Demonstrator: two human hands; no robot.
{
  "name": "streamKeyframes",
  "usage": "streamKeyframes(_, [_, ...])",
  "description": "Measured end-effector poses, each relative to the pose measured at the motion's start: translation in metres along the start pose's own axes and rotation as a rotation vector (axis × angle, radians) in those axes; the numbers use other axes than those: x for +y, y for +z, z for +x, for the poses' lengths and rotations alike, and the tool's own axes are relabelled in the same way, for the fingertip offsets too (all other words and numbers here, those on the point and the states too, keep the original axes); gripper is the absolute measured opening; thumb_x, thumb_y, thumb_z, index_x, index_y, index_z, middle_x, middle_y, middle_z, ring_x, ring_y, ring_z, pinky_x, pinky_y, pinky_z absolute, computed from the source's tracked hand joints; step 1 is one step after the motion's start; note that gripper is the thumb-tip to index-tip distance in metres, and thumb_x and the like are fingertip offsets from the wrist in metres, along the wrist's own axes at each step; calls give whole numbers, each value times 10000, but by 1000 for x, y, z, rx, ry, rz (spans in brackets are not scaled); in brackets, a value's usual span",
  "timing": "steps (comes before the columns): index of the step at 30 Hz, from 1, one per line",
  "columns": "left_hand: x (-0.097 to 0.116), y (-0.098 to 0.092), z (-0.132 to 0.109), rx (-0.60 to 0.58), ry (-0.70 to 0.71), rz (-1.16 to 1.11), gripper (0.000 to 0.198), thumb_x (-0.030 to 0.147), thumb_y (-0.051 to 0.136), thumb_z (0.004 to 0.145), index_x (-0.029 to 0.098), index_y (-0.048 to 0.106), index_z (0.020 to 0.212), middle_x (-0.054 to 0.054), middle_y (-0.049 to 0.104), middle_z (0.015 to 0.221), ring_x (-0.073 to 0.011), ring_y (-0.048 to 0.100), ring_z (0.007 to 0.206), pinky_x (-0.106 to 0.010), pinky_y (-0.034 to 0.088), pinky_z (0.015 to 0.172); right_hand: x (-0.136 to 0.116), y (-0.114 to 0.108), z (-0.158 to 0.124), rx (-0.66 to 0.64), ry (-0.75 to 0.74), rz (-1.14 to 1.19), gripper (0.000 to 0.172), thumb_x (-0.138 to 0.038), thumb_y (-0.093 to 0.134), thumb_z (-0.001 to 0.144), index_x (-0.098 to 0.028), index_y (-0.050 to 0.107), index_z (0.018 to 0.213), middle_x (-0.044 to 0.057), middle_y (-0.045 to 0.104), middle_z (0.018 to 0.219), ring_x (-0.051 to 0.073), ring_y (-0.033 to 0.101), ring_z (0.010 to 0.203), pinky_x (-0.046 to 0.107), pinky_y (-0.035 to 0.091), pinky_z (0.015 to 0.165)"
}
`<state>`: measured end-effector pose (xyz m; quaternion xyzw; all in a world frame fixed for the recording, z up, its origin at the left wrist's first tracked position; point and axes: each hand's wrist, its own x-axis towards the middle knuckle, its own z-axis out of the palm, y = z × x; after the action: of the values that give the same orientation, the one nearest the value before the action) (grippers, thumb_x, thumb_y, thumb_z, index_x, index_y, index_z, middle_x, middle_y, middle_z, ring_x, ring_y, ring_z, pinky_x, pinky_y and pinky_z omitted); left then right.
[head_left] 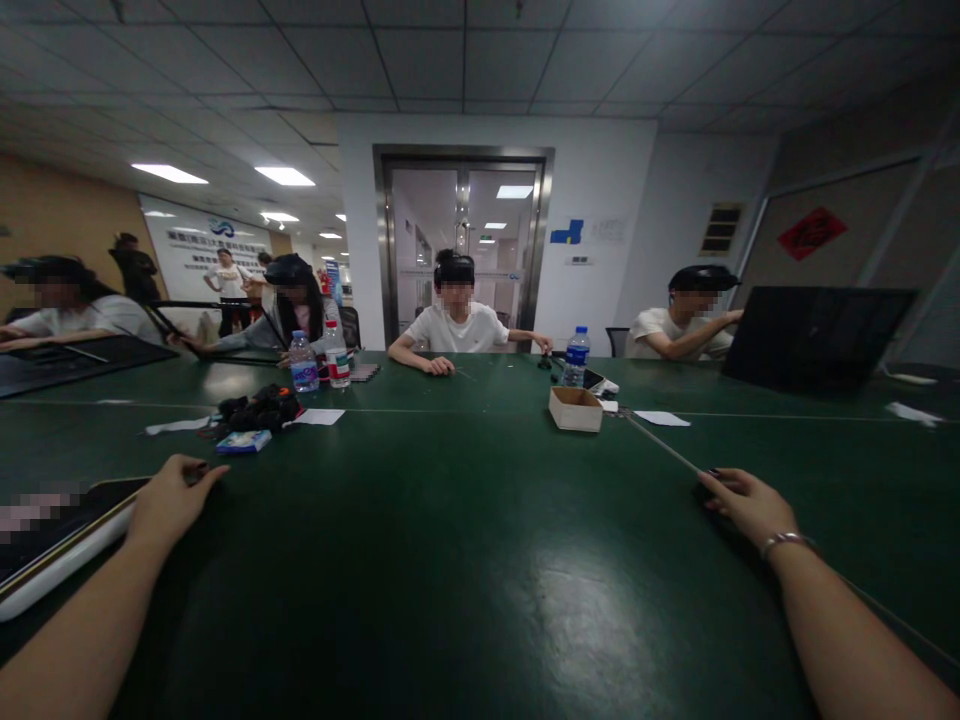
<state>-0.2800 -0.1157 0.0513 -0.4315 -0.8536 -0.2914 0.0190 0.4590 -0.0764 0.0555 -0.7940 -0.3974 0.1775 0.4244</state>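
At the left, my left hand (pixel 171 500) is over the green table beside a dark-screened device (pixel 71 540) with a pale edge. Its fingers are curled and its thumb points right; a small dark thing shows at the fingertips, too unclear to name. My right hand (pixel 750 510), with a bracelet (pixel 787 540) at the wrist, is low over the table at the right. Thumb and fingers come together near a dark bit that I cannot make out. A thin pale line (pixel 664 443) runs along the tabletop to these fingertips.
An open box (pixel 575 410) stands before a water bottle (pixel 576 357). Two more bottles (pixel 304 362) (pixel 337 357), a dark tangled heap (pixel 259 410) and a blue packet (pixel 244 442) are at the left. Several people sit across the green table (pixel 420 530); a large black screen (pixel 817 340) is at the right.
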Motion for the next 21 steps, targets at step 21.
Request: streamKeyframes(21, [2,0,-2,-87,23,28,466,567,401,756,188,515,1003,-117,617,1021,-286,575,949,-369,443,781,-5,0,-4,16,-38,-23,238,-342,610,659,-176,575,826,51,651,672,200,628,593,286,458,548])
